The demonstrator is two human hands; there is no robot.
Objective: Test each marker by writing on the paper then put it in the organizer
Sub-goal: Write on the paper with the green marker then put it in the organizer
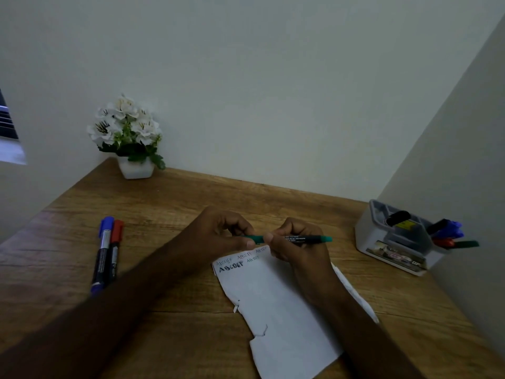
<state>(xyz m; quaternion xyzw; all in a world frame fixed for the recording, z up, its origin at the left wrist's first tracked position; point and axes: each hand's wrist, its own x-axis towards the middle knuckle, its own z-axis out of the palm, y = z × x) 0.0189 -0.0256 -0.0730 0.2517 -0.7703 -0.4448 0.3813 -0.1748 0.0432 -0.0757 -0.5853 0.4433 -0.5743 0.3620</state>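
Head view: both hands hover over the paper's (pixel 284 310) top edge, right hand (pixel 297 250) wrapped round the green marker (pixel 303 238), left hand (pixel 226 231) pinching its cap end. A misaligned push could ink a fingertip. Paper reads "ABCDEF" repeatedly; the marker's barrel print is illegible. Right of the paper waits the organizer (pixel 382 242).

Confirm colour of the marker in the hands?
Green: teal-green cap and end on a black barrel, marker held in both hands. Head view, the only one.
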